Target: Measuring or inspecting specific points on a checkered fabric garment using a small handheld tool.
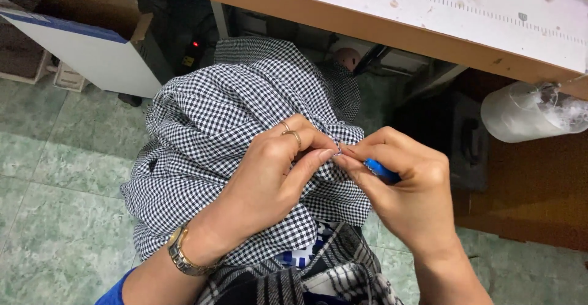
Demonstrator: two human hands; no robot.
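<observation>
Picking at a seam was what the person seemed to be doing. The left hand (269,170) pinched a fold of the black-and-white checked cloth (220,115) between thumb and finger, its grip closed tight on it. The right hand (407,185) was closed around a small blue tool (381,170), maybe a stitch picker, its tip touching the cloth just beside the left thumb. The cloth lay heaped on the person's lap, below the wooden surface (380,26). I judged the next move needed tiny, careful pokes, so the cloth would not tear.
</observation>
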